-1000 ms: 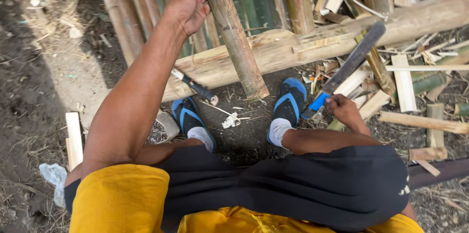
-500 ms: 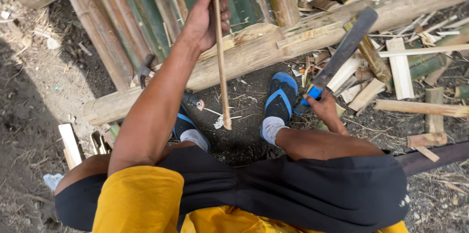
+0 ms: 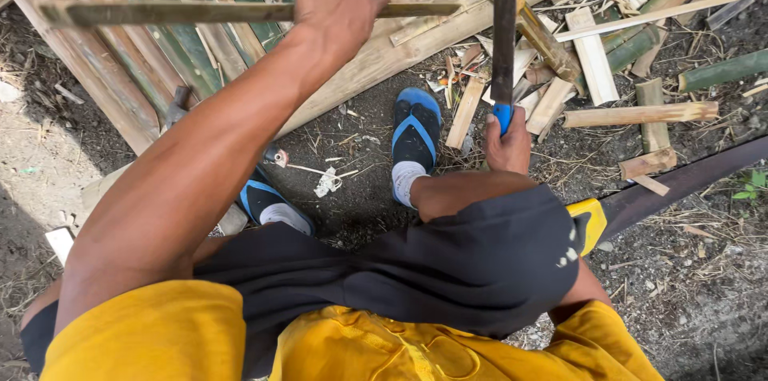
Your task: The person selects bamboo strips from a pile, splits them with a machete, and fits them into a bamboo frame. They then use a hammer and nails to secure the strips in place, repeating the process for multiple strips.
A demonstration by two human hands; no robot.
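L hand (image 3: 340, 9) clamped on bamboo strip (image 3: 200, 11), held level. R hand (image 3: 508, 141) gripping blue-handled machete (image 3: 504, 29), blade up. Offcuts (image 3: 592, 61) lie on ground; strip uncut so far.

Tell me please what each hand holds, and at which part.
The left hand holds a thin bamboo strip near its right end. The right hand holds a long dark blade by its blue handle.

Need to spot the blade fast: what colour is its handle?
Blue handle, in the right hand; head view.
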